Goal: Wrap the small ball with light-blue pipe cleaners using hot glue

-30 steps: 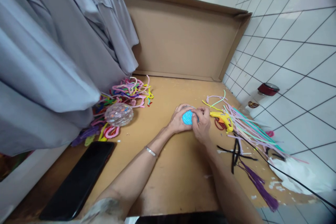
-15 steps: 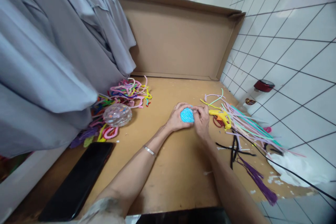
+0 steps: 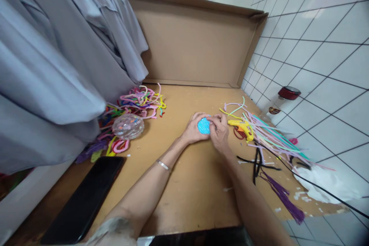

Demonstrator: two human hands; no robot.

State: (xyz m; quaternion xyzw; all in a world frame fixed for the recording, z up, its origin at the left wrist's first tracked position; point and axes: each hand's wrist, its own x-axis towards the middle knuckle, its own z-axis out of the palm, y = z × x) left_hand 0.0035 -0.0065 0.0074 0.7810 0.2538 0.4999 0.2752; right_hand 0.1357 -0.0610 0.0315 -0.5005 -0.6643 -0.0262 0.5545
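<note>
A round bright-blue piece (image 3: 203, 126) with a ridged surface, like coiled pipe cleaner, is held above the middle of the table. My left hand (image 3: 192, 130) wraps round its left side, fingers behind and thumb along the lower edge. At its right edge is my right hand (image 3: 220, 132), with fingers bent and pinched against the blue piece; their tips partly cover it. Whether those fingertips grip a loose strand is too small to tell. Just right of that hand a yellow glue gun (image 3: 242, 127) lies on the table.
Many pipe cleaners (image 3: 268, 134) lie on the right beside black strips (image 3: 256, 165) and a purple tassel (image 3: 281, 196). To the left are a clear faceted bowl (image 3: 128, 126), a tangle of pipe cleaners (image 3: 141, 100) and a black phone (image 3: 86, 196). A cardboard panel (image 3: 198, 42) stands behind.
The right fingers have shifted slightly left over the face of the blue piece. The left hand keeps its hold almost unmoved.
</note>
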